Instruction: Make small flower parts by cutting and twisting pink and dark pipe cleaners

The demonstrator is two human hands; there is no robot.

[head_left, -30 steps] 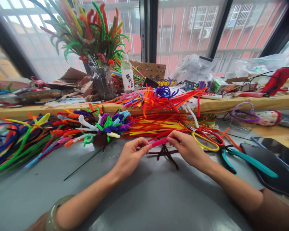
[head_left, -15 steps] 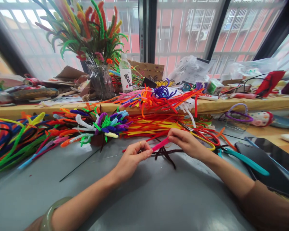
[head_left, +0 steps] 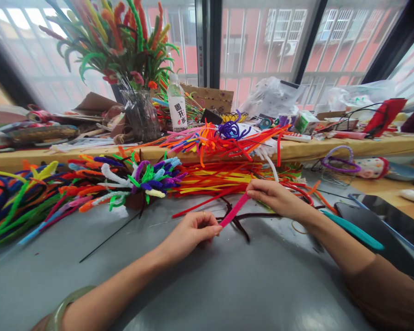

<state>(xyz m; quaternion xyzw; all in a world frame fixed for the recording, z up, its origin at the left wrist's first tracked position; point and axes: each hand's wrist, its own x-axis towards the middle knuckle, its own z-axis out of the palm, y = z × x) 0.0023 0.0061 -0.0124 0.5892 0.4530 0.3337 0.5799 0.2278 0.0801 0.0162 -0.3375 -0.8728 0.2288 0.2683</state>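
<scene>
A bright pink pipe cleaner strip [head_left: 235, 210] is stretched on a slant between my two hands, above the grey table [head_left: 207, 285]. My left hand [head_left: 195, 232] pinches its lower end between thumb and forefinger. The upper end is in the closed fingers of my right hand [head_left: 271, 197]. Beneath and behind the strip lie dark brown pipe cleaners [head_left: 242, 230]. A red pipe cleaner [head_left: 193, 208] lies just behind my left hand. Teal-handled pliers or scissors [head_left: 355, 230] rest beside my right forearm, partly hidden by it.
Bundles of coloured pipe cleaners [head_left: 148, 179] lie at the left and along the back. Two dark phones [head_left: 393, 220] are at the right. On the shelf [head_left: 89, 154] stand a glass vase [head_left: 140, 115] of pipe cleaner flowers and a water bottle [head_left: 177, 103]. A thin black rod [head_left: 106, 239] lies left.
My right hand has moved up and slightly right, my left hand a little down. The pink strip now slants more steeply, with more of it showing between them.
</scene>
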